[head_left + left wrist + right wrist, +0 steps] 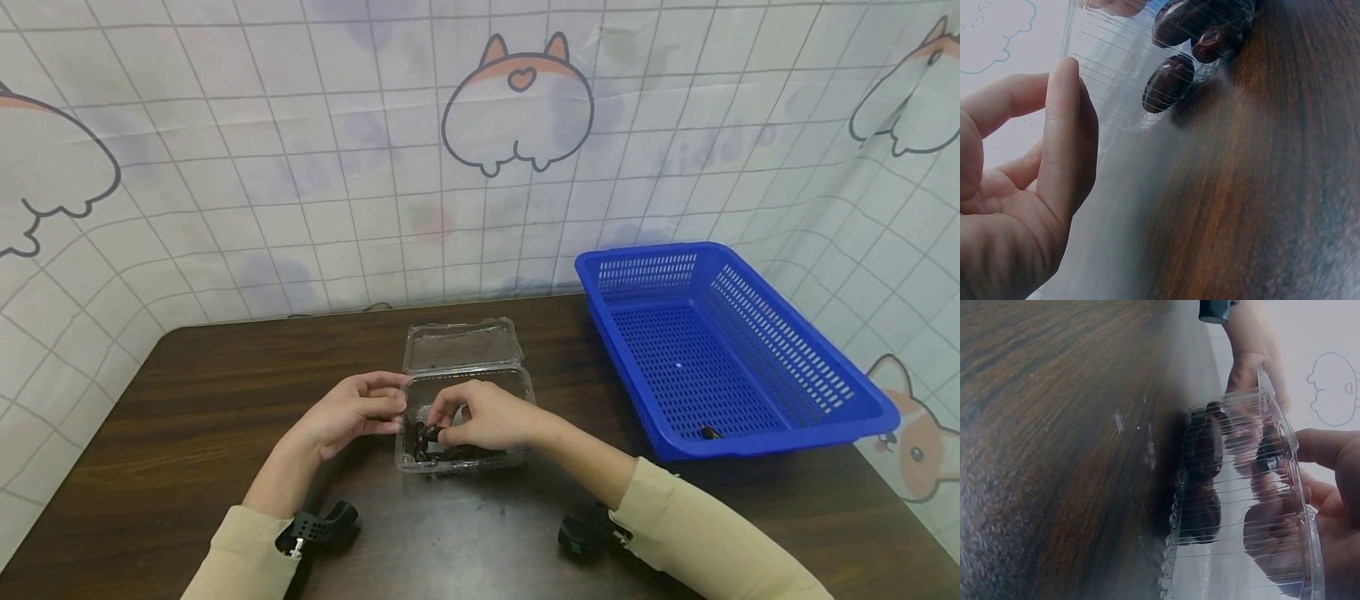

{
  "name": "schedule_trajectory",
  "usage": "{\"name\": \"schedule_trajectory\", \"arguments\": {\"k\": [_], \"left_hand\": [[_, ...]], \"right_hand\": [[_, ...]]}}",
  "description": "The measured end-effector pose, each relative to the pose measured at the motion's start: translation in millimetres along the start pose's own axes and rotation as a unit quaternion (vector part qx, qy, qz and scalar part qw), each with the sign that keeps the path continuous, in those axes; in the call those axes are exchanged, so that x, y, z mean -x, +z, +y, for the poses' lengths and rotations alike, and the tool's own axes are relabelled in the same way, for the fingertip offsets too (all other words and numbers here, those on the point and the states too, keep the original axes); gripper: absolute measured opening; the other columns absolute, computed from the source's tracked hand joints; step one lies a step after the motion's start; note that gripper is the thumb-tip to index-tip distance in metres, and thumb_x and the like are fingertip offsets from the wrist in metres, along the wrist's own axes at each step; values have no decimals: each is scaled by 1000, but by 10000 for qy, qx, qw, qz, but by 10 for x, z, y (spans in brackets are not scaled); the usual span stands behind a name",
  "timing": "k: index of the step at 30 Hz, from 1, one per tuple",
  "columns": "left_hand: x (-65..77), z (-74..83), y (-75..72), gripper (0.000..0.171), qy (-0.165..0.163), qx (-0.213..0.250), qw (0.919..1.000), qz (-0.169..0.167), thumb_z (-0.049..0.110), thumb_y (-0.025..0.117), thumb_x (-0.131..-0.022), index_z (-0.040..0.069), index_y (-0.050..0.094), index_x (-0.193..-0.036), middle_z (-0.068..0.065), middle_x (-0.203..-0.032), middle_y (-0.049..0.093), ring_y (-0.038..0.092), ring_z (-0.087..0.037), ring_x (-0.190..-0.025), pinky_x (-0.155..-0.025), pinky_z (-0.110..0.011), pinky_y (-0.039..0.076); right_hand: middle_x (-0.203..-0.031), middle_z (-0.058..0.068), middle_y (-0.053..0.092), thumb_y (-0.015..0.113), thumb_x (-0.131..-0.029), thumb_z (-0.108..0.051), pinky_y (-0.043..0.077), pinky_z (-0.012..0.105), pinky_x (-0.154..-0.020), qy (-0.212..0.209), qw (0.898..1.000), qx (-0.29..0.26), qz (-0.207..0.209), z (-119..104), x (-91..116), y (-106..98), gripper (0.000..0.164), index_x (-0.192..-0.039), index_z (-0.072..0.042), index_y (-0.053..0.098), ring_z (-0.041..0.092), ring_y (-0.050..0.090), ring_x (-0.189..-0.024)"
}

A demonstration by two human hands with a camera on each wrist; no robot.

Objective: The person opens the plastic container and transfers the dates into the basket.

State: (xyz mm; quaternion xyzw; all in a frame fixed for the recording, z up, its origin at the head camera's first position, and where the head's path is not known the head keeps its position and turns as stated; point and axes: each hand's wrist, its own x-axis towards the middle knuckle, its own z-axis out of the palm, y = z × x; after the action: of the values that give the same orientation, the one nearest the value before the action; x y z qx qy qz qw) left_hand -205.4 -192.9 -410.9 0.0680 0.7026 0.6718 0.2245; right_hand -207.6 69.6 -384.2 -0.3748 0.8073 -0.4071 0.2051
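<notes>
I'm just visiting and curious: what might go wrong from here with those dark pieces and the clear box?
The dark piece at the right grip looks glossy, so it might slip free. The clear box seems thin; with the left grip only at its side, it could shift or bend. The blue basket stands apart to the right, so a piece carried there might drop onto the table.

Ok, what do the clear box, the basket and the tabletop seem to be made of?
Clear box: thin, glossy plastic, judging by its see-through ribbed walls and bright glints.
Basket: probably smooth, rigid plastic; even blue colour, slotted walls.
Tabletop: wood or wood-look laminate, semi-gloss; streaky grain and soft reflections leave it open.
</notes>
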Motion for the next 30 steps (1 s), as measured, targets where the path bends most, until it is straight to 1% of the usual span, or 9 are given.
{"name": "schedule_trajectory", "arguments": {"k": [4,11,19,26,28,30], "left_hand": [[-5,-6,-3,54,-7,0,10000,13,8,65,-101,-10,43,-148,-9,-105,62,67,-17,-86,-82,-32,61],[-2,-11,-5,54,22,12,10000,2,8,65,-101,-10,43,-147,-9,-103,62,66,-17,-85,-82,-31,61],[3,-7,-9,54,84,57,9999,-50,8,66,-101,-10,44,-146,-8,-102,63,66,-17,-84,-82,-32,61],[9,6,4,54,39,30,10000,-16,7,65,-101,-10,43,-147,-8,-102,62,66,-17,-84,-82,-32,60],[12,12,10,54,42,38,10000,-11,7,64,-101,-10,42,-147,-8,-102,62,66,-17,-84,-82,-32,60],[12,15,9,54,48,40,10000,-11,7,64,-102,-11,42,-148,-8,-102,62,66,-17,-84,-81,-31,60]], "right_hand": [[-94,-6,68,69,-96,-9,47,25,-63,-27,10000,6,6,5,12,-2,14,-110,-11,72,8,56,-64],[-95,-5,68,69,-96,-8,49,25,-64,-2,10000,-31,40,-2,38,-20,15,-110,-13,72,13,61,-70],[-94,-5,68,70,-97,-10,49,25,-60,10,9998,-186,83,-19,86,-51,14,-111,-11,71,10,59,-65],[-94,-5,68,70,-97,-9,48,25,-58,78,9994,-299,146,-29,145,-70,15,-111,-12,71,8,56,-61],[-94,-4,68,70,-96,-9,48,25,-58,88,9993,-320,177,-36,166,-81,15,-111,-12,71,10,57,-61],[-95,-4,68,70,-97,-9,50,26,-59,86,9990,-389,197,-40,187,-95,15,-111,-12,71,14,60,-63]]}}
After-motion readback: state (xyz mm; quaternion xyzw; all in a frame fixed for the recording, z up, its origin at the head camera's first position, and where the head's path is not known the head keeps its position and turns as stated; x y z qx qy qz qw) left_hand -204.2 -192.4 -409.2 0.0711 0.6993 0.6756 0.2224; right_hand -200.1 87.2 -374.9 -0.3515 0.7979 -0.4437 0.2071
